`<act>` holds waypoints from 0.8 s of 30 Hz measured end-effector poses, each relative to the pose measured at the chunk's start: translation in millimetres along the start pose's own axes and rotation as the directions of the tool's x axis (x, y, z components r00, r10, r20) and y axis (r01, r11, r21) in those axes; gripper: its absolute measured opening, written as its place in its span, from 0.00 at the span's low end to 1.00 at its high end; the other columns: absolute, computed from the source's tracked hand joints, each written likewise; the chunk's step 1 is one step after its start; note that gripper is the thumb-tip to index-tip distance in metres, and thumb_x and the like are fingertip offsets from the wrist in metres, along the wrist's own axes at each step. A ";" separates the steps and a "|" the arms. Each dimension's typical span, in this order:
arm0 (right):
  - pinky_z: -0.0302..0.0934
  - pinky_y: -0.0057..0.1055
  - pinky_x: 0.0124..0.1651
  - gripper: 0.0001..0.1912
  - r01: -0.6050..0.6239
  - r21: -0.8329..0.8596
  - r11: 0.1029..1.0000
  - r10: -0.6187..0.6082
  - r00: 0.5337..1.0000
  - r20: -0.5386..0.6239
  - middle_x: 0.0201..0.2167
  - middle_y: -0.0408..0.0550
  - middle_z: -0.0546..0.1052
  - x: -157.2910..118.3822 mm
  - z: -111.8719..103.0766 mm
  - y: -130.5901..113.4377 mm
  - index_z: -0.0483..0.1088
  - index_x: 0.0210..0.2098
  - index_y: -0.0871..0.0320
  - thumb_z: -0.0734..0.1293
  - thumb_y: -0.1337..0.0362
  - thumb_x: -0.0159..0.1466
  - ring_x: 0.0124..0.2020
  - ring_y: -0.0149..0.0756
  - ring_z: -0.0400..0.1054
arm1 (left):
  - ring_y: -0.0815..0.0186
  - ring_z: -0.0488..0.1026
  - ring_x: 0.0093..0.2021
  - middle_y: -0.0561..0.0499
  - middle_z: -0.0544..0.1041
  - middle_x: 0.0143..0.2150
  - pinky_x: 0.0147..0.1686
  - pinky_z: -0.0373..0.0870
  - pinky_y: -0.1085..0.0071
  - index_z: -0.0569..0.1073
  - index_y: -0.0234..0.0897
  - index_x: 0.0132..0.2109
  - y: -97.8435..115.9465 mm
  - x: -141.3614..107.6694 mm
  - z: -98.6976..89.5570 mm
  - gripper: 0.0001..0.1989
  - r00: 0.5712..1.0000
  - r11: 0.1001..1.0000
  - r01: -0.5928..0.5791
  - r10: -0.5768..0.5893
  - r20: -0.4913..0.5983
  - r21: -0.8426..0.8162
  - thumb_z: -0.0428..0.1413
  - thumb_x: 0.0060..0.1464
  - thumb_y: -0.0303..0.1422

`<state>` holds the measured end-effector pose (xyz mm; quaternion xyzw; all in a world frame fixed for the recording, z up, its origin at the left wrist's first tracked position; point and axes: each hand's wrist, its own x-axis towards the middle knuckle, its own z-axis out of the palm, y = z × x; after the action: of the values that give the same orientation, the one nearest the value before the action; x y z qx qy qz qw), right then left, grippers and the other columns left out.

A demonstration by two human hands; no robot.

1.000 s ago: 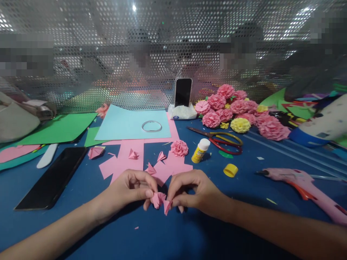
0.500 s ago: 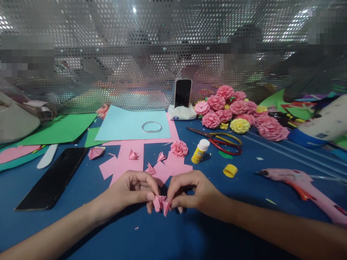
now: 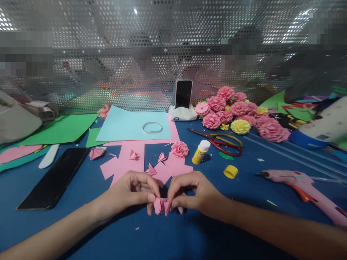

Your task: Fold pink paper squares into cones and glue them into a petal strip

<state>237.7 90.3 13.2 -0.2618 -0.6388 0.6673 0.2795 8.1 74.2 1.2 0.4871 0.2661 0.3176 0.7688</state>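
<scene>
Between my two hands is a small pleated piece of pink paper [image 3: 159, 206], held low over the blue table. My left hand [image 3: 138, 189] pinches its left side between thumb and index finger. On its right side, my right hand [image 3: 187, 191] grips it with thumb and fingertips. Just beyond my fingers lie small folded pink paper pieces [image 3: 151, 169] on pink paper squares [image 3: 132, 159]. A finished pink paper flower [image 3: 179, 149] sits near an uncapped-looking yellow glue stick [image 3: 201, 151], its white end up. The yellow cap [image 3: 231, 172] lies to its right.
Red-and-yellow-handled scissors [image 3: 217, 139] and a pink glue gun [image 3: 295, 180] lie to the right. Pink and yellow paper flowers [image 3: 225, 108] are heaped behind. A black phone [image 3: 54, 178] rests left; another phone [image 3: 183, 94] stands before a perforated metal panel [image 3: 108, 54]. Blue paper [image 3: 127, 124] holds a silver ring.
The two ends of the pink paper piece look slightly closer together between my fingers. Both hands stay in nearly the same place; the whole view has shifted very slightly.
</scene>
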 end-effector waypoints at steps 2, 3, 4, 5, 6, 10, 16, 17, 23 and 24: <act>0.63 0.20 0.26 0.04 -0.006 -0.005 1.000 0.006 1.000 -0.005 0.26 0.46 0.79 0.2 -0.4 -0.1 0.80 0.30 0.62 0.75 0.66 0.57 0.21 0.24 0.69 | 0.72 0.77 0.26 0.49 0.81 0.29 0.31 0.73 0.77 0.78 0.31 0.36 0.1 -0.4 0.2 0.10 1.000 1.000 0.000 0.000 -0.001 -0.001 0.67 0.54 0.35; 0.63 0.20 0.25 0.05 -0.008 -0.007 1.000 0.008 1.000 -0.004 0.26 0.46 0.78 0.3 -0.6 -0.3 0.80 0.30 0.62 0.75 0.66 0.57 0.21 0.24 0.68 | 0.72 0.77 0.26 0.49 0.81 0.29 0.31 0.73 0.78 0.78 0.31 0.36 0.3 -0.5 0.4 0.10 1.000 1.000 0.000 0.000 -0.003 -0.002 0.67 0.54 0.34; 0.63 0.20 0.25 0.05 -0.009 -0.009 1.000 0.009 1.000 -0.004 0.25 0.46 0.78 0.4 -0.7 -0.4 0.80 0.30 0.62 0.76 0.66 0.57 0.21 0.24 0.68 | 0.72 0.77 0.26 0.49 0.81 0.29 0.31 0.73 0.78 0.79 0.31 0.36 0.5 -0.6 0.5 0.10 1.000 1.000 0.001 -0.001 -0.004 -0.002 0.67 0.54 0.34; 0.63 0.20 0.25 0.05 -0.007 -0.011 1.000 0.007 1.000 -0.001 0.25 0.46 0.78 0.5 -0.8 -0.5 0.80 0.30 0.63 0.76 0.66 0.57 0.21 0.24 0.68 | 0.72 0.77 0.26 0.49 0.81 0.29 0.31 0.73 0.78 0.79 0.31 0.36 0.7 -0.5 0.6 0.10 1.000 1.000 0.002 -0.002 -0.006 -0.003 0.68 0.53 0.34; 0.62 0.20 0.25 0.05 -0.004 -0.007 1.000 0.004 1.000 -0.001 0.25 0.46 0.78 0.5 -0.8 -0.6 0.80 0.30 0.63 0.76 0.66 0.57 0.20 0.24 0.68 | 0.72 0.77 0.27 0.48 0.81 0.29 0.31 0.73 0.78 0.79 0.31 0.36 0.9 -0.4 0.6 0.10 1.000 1.000 0.002 -0.002 -0.007 -0.003 0.68 0.53 0.34; 0.62 0.19 0.24 0.05 0.008 0.046 0.999 -0.008 1.000 0.001 0.26 0.46 0.79 0.5 -0.7 0.4 0.80 0.29 0.62 0.76 0.66 0.57 0.20 0.23 0.68 | 0.72 0.78 0.27 0.48 0.82 0.30 0.32 0.73 0.79 0.79 0.31 0.36 1.2 0.5 0.5 0.09 1.000 1.000 0.002 -0.002 -0.012 -0.008 0.67 0.54 0.33; 0.63 0.19 0.24 0.04 0.027 0.095 0.995 -0.027 1.000 0.004 0.26 0.46 0.78 1.2 -0.3 2.3 0.81 0.30 0.61 0.77 0.67 0.56 0.21 0.23 0.69 | 0.72 0.78 0.28 0.48 0.82 0.31 0.32 0.74 0.79 0.79 0.31 0.36 0.5 0.2 1.3 0.07 1.000 1.000 -0.001 0.001 -0.002 -0.015 0.67 0.54 0.31; 0.63 0.19 0.24 0.03 0.029 0.097 0.995 -0.029 1.000 0.004 0.26 0.45 0.78 1.3 -0.2 2.4 0.81 0.30 0.61 0.77 0.67 0.56 0.21 0.23 0.68 | 0.72 0.78 0.28 0.47 0.82 0.31 0.32 0.73 0.79 0.79 0.31 0.36 0.5 0.4 1.5 0.07 1.000 1.000 -0.002 0.002 0.002 -0.015 0.67 0.54 0.31; 0.63 0.19 0.24 0.03 0.029 0.095 0.995 -0.029 1.000 0.001 0.26 0.46 0.78 1.5 -0.2 3.1 0.81 0.29 0.62 0.76 0.67 0.56 0.20 0.23 0.69 | 0.73 0.77 0.27 0.48 0.82 0.31 0.31 0.73 0.79 0.79 0.31 0.36 0.6 1.9 1.1 0.07 1.000 1.000 -0.007 0.007 0.004 -0.016 0.67 0.53 0.31; 0.63 0.19 0.24 0.03 0.026 0.087 0.996 -0.027 1.000 0.001 0.26 0.46 0.78 1.4 -0.3 3.4 0.81 0.29 0.62 0.76 0.67 0.56 0.20 0.23 0.69 | 0.73 0.77 0.27 0.48 0.82 0.31 0.31 0.73 0.79 0.79 0.31 0.37 0.4 1.9 0.8 0.07 1.000 1.000 -0.007 0.007 0.003 -0.015 0.67 0.53 0.31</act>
<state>236.8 91.4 9.9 -0.2401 -0.6129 0.6910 0.2987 9.8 75.3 1.7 0.4825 0.2609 0.3215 0.7718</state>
